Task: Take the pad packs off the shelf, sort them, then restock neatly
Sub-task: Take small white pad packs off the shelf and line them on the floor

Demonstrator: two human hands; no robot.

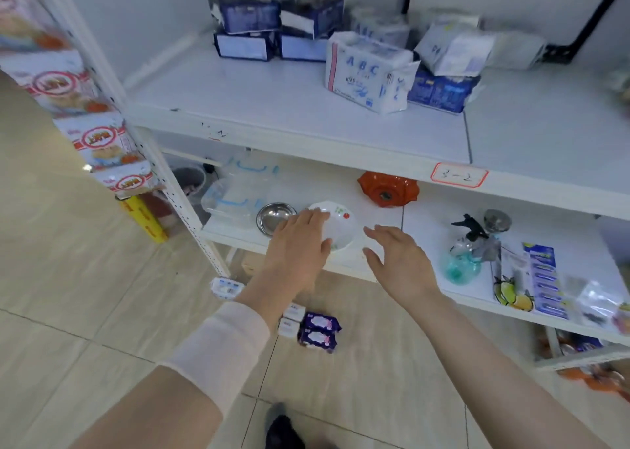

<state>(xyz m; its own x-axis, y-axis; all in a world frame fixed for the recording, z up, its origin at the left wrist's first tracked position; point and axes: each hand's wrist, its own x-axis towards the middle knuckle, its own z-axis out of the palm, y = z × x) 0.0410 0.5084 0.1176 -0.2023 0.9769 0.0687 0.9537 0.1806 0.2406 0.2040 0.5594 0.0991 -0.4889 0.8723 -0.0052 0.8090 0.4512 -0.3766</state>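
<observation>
Holding both hands out before the lower white shelf (426,217), gripping nothing: left hand (300,244) flat, fingers straight and close together, overlapping the rim of a white floral-printed dish (339,232), contact not determinable; right hand (395,261) just beside it, fingers spread and relaxed. Noting pad packs sitting on the upper white shelf (255,101): four dark blue rectangular packs (276,26) stacked in two pairs at the back, a white plastic pack with blue "ABC" lettering (370,72) standing tilted nearer the front, a blue pack (439,92) just to its right lying under crumpled white packs (453,53). Recording further packs lying on the beige tiled floor (102,295) below the hands: two purple packs (318,331) touching two small white packs (291,319), one white-and-blue pack (227,286) apart to the left.
</observation>
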